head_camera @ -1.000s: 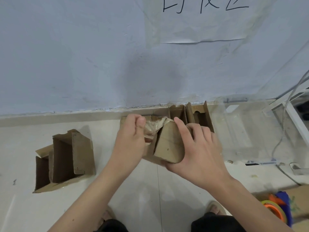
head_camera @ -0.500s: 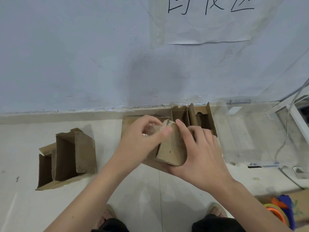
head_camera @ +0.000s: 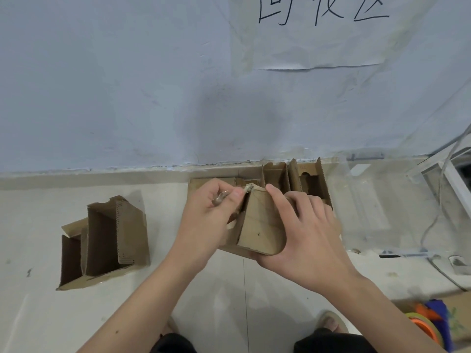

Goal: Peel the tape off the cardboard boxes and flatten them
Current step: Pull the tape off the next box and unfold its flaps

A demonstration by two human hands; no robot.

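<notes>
Cardboard is what the person is working on right now: a small brown box (head_camera: 262,225) lifted just above the pale floor (head_camera: 216,301), in front of the wall. The right hand (head_camera: 303,233) is wrapping around its far side, fingers curled over the top edge, bracing it. The left hand (head_camera: 211,215) is pinching a crumpled strip of tape (head_camera: 248,187) at the box's top corner, thumb and forefinger closing tight on it. To do this well, it looks wise to be pulling low and steadily along the seam while the bracing hand is resisting, so the tape is coming away whole rather than tearing. Another opened box (head_camera: 107,240) is sitting well apart to the left, not yet flattened.
</notes>
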